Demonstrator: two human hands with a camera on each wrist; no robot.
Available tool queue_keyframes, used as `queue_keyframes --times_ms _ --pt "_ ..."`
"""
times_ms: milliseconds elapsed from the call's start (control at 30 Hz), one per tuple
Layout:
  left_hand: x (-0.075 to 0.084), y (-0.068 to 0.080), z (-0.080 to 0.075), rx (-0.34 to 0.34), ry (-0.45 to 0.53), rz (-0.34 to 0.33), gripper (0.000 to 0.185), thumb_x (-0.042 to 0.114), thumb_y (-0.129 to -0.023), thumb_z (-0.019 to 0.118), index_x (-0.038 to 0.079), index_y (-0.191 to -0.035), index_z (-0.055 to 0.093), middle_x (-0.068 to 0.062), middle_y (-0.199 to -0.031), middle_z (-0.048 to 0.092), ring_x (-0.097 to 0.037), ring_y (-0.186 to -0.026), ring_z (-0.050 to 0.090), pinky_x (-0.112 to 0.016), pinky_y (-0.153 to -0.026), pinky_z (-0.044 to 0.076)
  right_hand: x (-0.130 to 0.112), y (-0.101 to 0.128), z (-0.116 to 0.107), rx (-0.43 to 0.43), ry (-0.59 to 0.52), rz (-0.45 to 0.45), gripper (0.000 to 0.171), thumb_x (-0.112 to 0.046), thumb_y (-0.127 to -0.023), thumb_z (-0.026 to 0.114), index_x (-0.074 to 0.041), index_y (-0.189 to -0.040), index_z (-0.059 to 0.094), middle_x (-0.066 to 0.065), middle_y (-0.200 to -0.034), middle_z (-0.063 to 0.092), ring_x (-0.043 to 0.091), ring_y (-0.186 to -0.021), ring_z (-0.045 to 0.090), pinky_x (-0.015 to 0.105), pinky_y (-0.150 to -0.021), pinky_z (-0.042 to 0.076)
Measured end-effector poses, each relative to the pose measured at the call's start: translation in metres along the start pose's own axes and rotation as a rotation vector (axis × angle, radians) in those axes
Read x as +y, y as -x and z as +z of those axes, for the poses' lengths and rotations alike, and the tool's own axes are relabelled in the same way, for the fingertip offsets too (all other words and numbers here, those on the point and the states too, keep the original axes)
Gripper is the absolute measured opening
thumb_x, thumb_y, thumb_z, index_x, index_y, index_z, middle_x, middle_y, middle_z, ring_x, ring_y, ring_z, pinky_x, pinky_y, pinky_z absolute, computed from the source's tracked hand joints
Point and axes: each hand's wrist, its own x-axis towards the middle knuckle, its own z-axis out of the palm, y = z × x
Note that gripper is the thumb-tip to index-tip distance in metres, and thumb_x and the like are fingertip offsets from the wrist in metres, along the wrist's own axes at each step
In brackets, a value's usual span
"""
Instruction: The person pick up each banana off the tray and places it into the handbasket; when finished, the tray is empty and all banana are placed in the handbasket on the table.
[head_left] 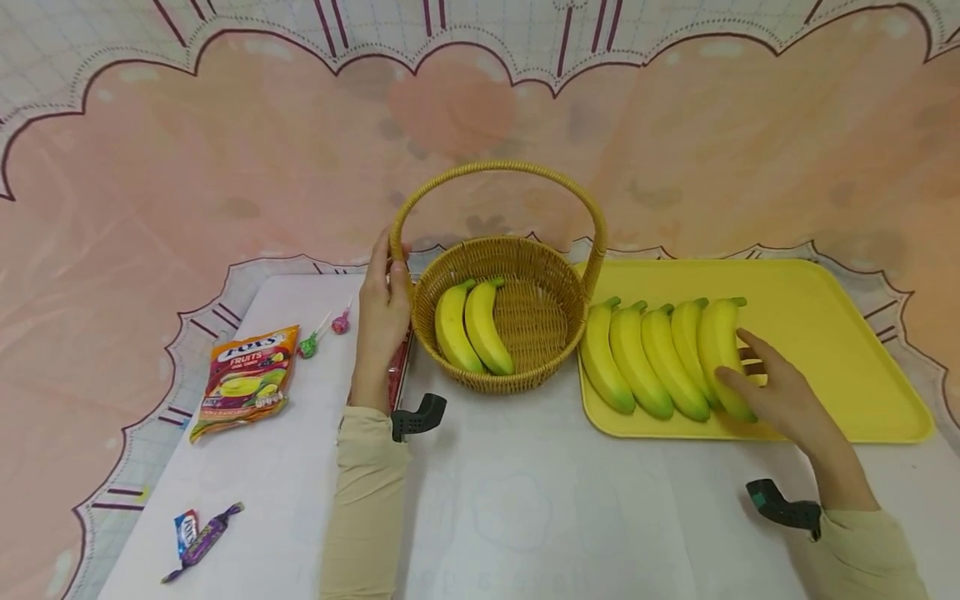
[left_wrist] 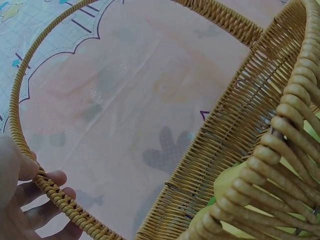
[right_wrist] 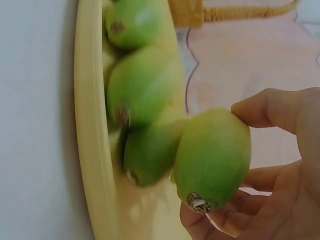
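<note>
A wicker basket with a tall arched handle stands mid-table, and two bananas lie inside it. My left hand holds the left side of the handle; in the left wrist view its thumb and fingers curl round the woven handle. To the right, a row of several bananas lies on a yellow tray. My right hand grips the rightmost banana. In the right wrist view, thumb and fingers are round that banana, its green tip facing the camera.
An orange candy bag lies at the left, with a green lollipop and a pink lollipop beside it. Two wrapped candies are at the front left. A red item shows partly behind my left wrist.
</note>
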Motion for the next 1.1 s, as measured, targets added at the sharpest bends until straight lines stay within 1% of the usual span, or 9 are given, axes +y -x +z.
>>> queue_keyframes --times_ms 100,200,333,433,567,767,867,967,1100 --pt "0.0 -0.001 -0.002 0.001 0.004 0.001 0.045 0.02 -0.102 0.036 0.023 -0.147 0.032 -0.012 -0.13 0.057 -0.025 -0.121 0.052 -0.044 -0.107 0.04 -0.01 0.003 0.004 -0.006 0.004 -0.039 0.079 -0.041 -0.096 0.049 -0.004 -0.152 0.007 0.033 -0.137 0.035 0.048 -0.116 0.04 0.055 -0.08 0.046" --pt "-0.001 -0.003 -0.003 0.005 0.012 0.009 0.045 0.019 -0.102 0.036 0.022 -0.147 0.032 -0.013 -0.13 0.057 -0.026 -0.12 0.053 -0.044 -0.106 0.041 -0.021 0.006 0.009 -0.007 -0.006 -0.094 0.077 -0.037 -0.096 0.051 -0.004 -0.152 0.009 0.031 -0.135 0.037 0.045 -0.115 0.042 0.05 -0.08 0.048" --pt "0.001 -0.005 -0.002 -0.007 0.014 0.006 0.045 0.019 -0.102 0.036 0.024 -0.147 0.032 -0.012 -0.131 0.057 -0.025 -0.122 0.052 -0.044 -0.106 0.041 -0.033 0.011 0.018 -0.011 0.002 -0.152 0.076 -0.033 -0.095 0.055 -0.004 -0.151 0.013 0.027 -0.131 0.041 0.04 -0.112 0.046 0.032 -0.077 0.05" --pt "0.002 -0.005 -0.002 -0.004 0.003 0.005 0.044 0.018 -0.102 0.035 0.024 -0.146 0.033 -0.012 -0.13 0.057 -0.025 -0.119 0.053 -0.044 -0.104 0.042 -0.044 0.012 0.026 -0.024 -0.002 -0.182 0.075 -0.033 -0.094 0.057 -0.006 -0.151 0.015 0.024 -0.13 0.043 0.036 -0.111 0.048 0.024 -0.076 0.049" --pt "0.002 -0.004 -0.003 0.001 0.0 0.003 0.044 0.017 -0.102 0.035 0.025 -0.146 0.033 -0.014 -0.128 0.056 -0.028 -0.116 0.053 -0.045 -0.103 0.042 -0.059 0.014 0.035 -0.048 -0.03 -0.218 0.074 -0.033 -0.093 0.058 -0.009 -0.151 0.017 0.021 -0.129 0.045 0.033 -0.109 0.05 0.026 -0.077 0.049" --pt "0.002 -0.001 -0.002 -0.018 0.016 -0.042 0.045 0.019 -0.102 0.035 0.028 -0.146 0.032 -0.011 -0.133 0.056 -0.025 -0.123 0.051 -0.043 -0.107 0.04 -0.078 0.014 0.048 -0.08 -0.048 -0.268 0.073 -0.034 -0.092 0.06 -0.013 -0.151 0.021 0.016 -0.128 0.049 0.027 -0.107 0.052 0.025 -0.077 0.05" --pt "0.002 0.001 -0.001 -0.032 0.021 -0.055 0.045 0.02 -0.102 0.035 0.028 -0.147 0.031 -0.01 -0.135 0.055 -0.022 -0.127 0.05 -0.042 -0.109 0.038 -0.087 0.013 0.053 -0.101 -0.055 -0.29 0.073 -0.034 -0.091 0.061 -0.015 -0.151 0.022 0.013 -0.128 0.051 0.026 -0.107 0.052 0.027 -0.078 0.05" --pt "0.003 0.001 -0.001 -0.036 0.023 -0.053 0.045 0.02 -0.103 0.035 0.028 -0.147 0.031 -0.01 -0.135 0.055 -0.022 -0.127 0.049 -0.043 -0.109 0.038 -0.097 0.011 0.057 -0.122 -0.065 -0.326 0.073 -0.033 -0.091 0.061 -0.016 -0.15 0.023 0.013 -0.128 0.052 0.026 -0.108 0.053 0.031 -0.079 0.051" --pt "0.005 0.0 -0.002 -0.031 0.021 -0.051 0.045 0.02 -0.103 0.035 0.029 -0.147 0.031 -0.009 -0.134 0.055 -0.022 -0.126 0.05 -0.043 -0.108 0.039 -0.114 0.002 0.06 -0.14 -0.072 -0.371 0.072 -0.031 -0.091 0.061 -0.016 -0.15 0.022 0.013 -0.128 0.053 0.026 -0.108 0.054 0.036 -0.082 0.052"
